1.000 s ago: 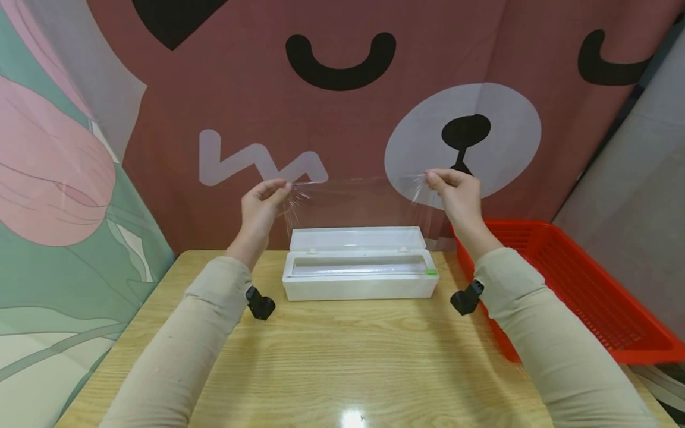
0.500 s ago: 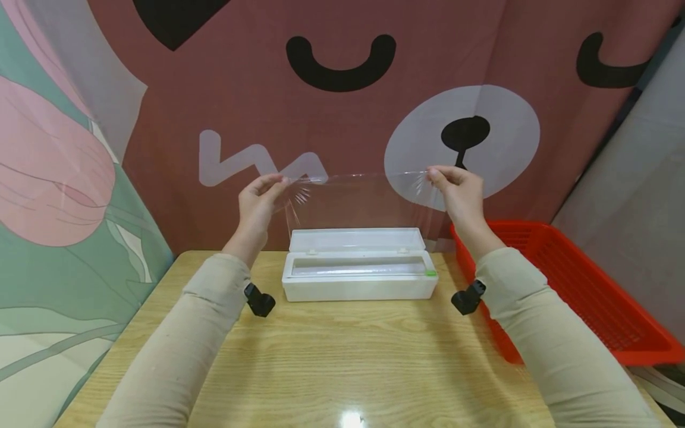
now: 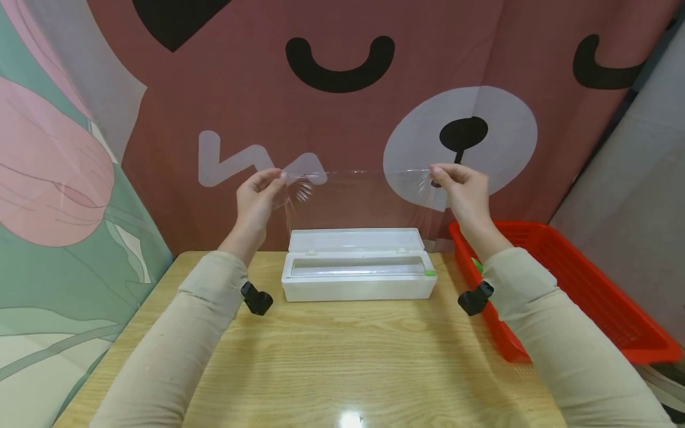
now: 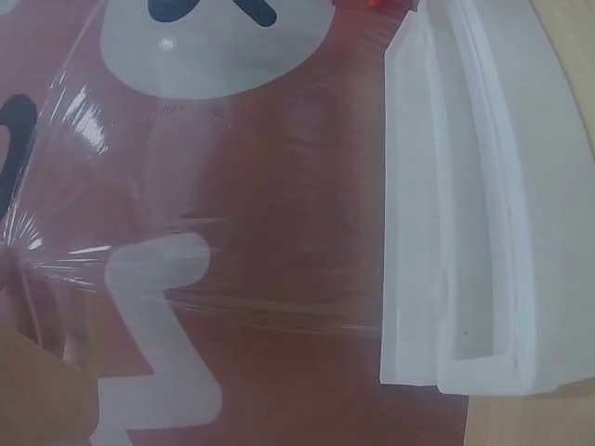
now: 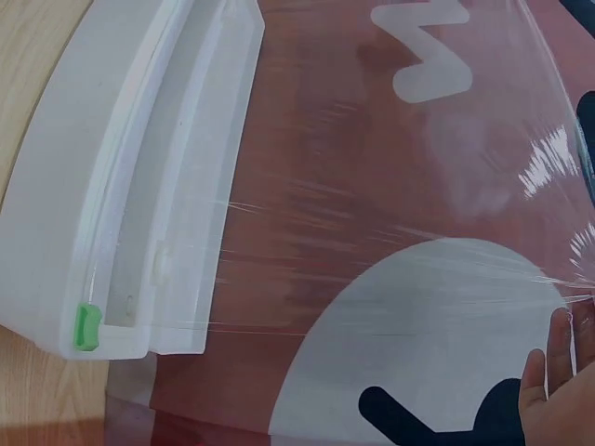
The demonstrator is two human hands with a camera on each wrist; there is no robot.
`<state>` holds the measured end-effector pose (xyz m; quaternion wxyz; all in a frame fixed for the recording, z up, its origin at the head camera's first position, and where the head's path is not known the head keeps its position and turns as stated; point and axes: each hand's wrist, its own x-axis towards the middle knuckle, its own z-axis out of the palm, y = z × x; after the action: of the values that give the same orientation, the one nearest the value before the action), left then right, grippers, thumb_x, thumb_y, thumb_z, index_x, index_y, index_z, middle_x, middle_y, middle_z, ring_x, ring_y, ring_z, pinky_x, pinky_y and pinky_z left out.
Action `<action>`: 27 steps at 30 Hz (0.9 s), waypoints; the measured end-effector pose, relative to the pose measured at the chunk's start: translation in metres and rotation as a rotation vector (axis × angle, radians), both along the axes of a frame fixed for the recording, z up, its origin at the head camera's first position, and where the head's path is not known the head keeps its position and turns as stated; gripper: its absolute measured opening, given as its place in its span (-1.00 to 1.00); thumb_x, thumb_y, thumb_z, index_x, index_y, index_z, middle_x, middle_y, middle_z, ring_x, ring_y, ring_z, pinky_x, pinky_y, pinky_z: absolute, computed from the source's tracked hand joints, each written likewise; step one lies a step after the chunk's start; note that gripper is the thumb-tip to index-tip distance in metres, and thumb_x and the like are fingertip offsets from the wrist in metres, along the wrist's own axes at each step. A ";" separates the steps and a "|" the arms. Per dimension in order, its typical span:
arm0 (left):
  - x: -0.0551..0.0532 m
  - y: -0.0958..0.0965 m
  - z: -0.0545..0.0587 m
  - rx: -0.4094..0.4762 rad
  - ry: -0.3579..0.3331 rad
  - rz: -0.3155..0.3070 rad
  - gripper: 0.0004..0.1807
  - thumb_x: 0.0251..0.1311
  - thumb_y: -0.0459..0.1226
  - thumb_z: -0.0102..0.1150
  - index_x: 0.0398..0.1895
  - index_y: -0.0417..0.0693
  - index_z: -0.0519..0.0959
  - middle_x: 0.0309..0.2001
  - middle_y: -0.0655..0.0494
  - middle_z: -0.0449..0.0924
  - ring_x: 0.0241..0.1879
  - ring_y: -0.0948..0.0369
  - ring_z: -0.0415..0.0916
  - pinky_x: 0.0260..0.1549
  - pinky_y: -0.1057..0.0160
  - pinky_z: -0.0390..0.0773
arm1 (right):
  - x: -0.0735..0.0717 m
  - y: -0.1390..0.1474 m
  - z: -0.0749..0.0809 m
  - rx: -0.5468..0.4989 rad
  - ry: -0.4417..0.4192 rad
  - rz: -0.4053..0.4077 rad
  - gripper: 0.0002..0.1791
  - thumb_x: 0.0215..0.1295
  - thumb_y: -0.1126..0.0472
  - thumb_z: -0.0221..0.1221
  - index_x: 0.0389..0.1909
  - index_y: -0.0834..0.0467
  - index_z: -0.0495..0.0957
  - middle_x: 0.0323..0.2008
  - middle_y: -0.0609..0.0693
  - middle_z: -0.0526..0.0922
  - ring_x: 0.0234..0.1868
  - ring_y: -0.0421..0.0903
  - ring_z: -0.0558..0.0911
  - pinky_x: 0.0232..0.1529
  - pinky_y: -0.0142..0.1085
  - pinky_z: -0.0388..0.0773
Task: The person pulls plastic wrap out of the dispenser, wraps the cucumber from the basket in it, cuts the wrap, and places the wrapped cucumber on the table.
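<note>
A clear sheet of cling film [image 3: 358, 196] stretches upright between my two hands, its top edge taut and its corners creased into fans. My left hand [image 3: 254, 202] pinches the upper left corner between thumb and fingers. At the upper right corner, my right hand [image 3: 467, 193] pinches the film in the same way. Below the sheet, a white cling film dispenser box [image 3: 358, 288] stands on the table with its lid [image 3: 355, 239] tipped back. The film runs down to the box, and in the right wrist view a green slide cutter [image 5: 87, 327] sits at one end of its front edge.
A red plastic basket [image 3: 594, 297] stands at the right of the table, partly behind my right forearm, with something green [image 3: 477, 265] inside. The wooden table [image 3: 321, 356] extends in front of the box. A printed cloth [image 3: 342, 119] hangs close behind it.
Both hands have risen slightly and moved a little apart, drawing the film higher and tauter. My right forearm has shifted right, uncovering the green thing in the basket. The box looks unmoved.
</note>
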<state>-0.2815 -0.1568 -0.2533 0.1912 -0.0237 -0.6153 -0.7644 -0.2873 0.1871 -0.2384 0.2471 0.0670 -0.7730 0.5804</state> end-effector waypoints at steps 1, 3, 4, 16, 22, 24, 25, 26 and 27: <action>0.001 0.000 0.001 -0.004 0.002 -0.001 -0.96 0.30 -0.30 0.28 -0.23 0.03 0.63 -0.27 0.16 0.64 -0.26 0.25 0.59 -0.17 0.27 0.64 | 0.002 0.001 0.000 0.007 0.001 -0.001 -0.61 0.35 -0.04 0.25 0.02 0.15 0.70 -0.29 -0.25 0.70 -0.12 -0.13 0.56 -0.16 -0.38 0.45; 0.003 0.000 0.001 -0.009 -0.001 -0.012 -0.95 0.30 -0.30 0.28 -0.22 0.02 0.63 -0.24 0.12 0.64 -0.26 0.25 0.59 -0.15 0.24 0.65 | 0.005 0.003 -0.001 0.013 0.004 -0.002 -0.60 0.35 -0.05 0.24 0.02 0.15 0.70 -0.26 -0.24 0.70 -0.10 -0.13 0.54 -0.15 -0.38 0.45; 0.004 0.000 0.001 -0.018 -0.003 -0.016 -0.95 0.29 -0.30 0.29 -0.22 0.03 0.63 -0.23 0.11 0.64 -0.26 0.26 0.59 -0.15 0.23 0.65 | 0.007 0.004 -0.001 0.013 0.008 -0.004 -0.59 0.34 -0.06 0.25 0.02 0.15 0.70 -0.25 -0.23 0.71 -0.09 -0.14 0.54 -0.15 -0.37 0.45; 0.036 -0.009 -0.006 -0.026 0.018 -0.133 -0.90 0.26 -0.31 0.30 -0.20 -0.08 0.61 -0.22 0.12 0.67 -0.26 0.28 0.66 -0.14 0.23 0.65 | 0.047 0.013 -0.013 0.000 0.078 0.032 -0.71 0.37 0.12 0.26 0.02 0.16 0.70 -0.20 -0.23 0.67 -0.14 -0.17 0.57 -0.13 -0.51 0.51; 0.058 -0.015 -0.016 -0.071 0.047 -0.156 -0.92 0.27 -0.27 0.30 -0.24 -0.07 0.63 -0.26 0.10 0.67 -0.31 0.26 0.64 -0.14 0.26 0.64 | 0.071 0.014 -0.023 -0.017 0.118 0.073 -0.76 0.37 0.24 0.25 -0.02 0.25 0.69 -0.21 -0.14 0.66 -0.21 -0.19 0.62 -0.09 -0.54 0.54; 0.066 -0.017 -0.020 -0.109 0.051 -0.161 -0.88 0.26 -0.23 0.31 -0.23 -0.06 0.63 -0.26 0.14 0.67 -0.30 0.24 0.63 -0.05 0.29 0.59 | 0.080 0.015 -0.027 -0.005 0.134 0.072 -0.76 0.37 0.25 0.25 -0.04 0.27 0.69 -0.20 -0.10 0.65 -0.21 -0.19 0.62 -0.10 -0.55 0.53; 0.071 -0.017 -0.022 -0.127 0.054 -0.162 -0.87 0.26 -0.22 0.32 -0.23 -0.06 0.63 -0.26 0.14 0.67 -0.30 0.23 0.62 -0.02 0.29 0.57 | 0.084 0.015 -0.029 0.004 0.144 0.071 -0.77 0.37 0.26 0.24 -0.04 0.29 0.69 -0.20 -0.09 0.65 -0.22 -0.18 0.62 -0.11 -0.55 0.53; 0.075 -0.018 -0.024 -0.149 0.057 -0.162 -0.87 0.26 -0.21 0.32 -0.22 -0.06 0.63 -0.26 0.15 0.67 -0.29 0.22 0.61 0.00 0.29 0.56 | 0.089 0.016 -0.031 0.011 0.149 0.072 -0.77 0.37 0.27 0.24 -0.04 0.30 0.68 -0.19 -0.08 0.64 -0.21 -0.18 0.61 -0.11 -0.55 0.54; 0.079 -0.018 -0.026 -0.168 0.061 -0.164 -0.87 0.27 -0.20 0.31 -0.22 -0.05 0.63 -0.25 0.18 0.67 -0.27 0.23 0.61 0.01 0.29 0.55 | 0.093 0.017 -0.033 0.014 0.155 0.072 -0.77 0.37 0.29 0.23 -0.05 0.32 0.68 -0.19 -0.06 0.63 -0.21 -0.15 0.62 -0.11 -0.54 0.54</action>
<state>-0.2029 -0.1752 -0.2792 0.1440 -0.1134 -0.6668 -0.7224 -0.1941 0.2036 -0.2716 0.2848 0.1410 -0.7527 0.5766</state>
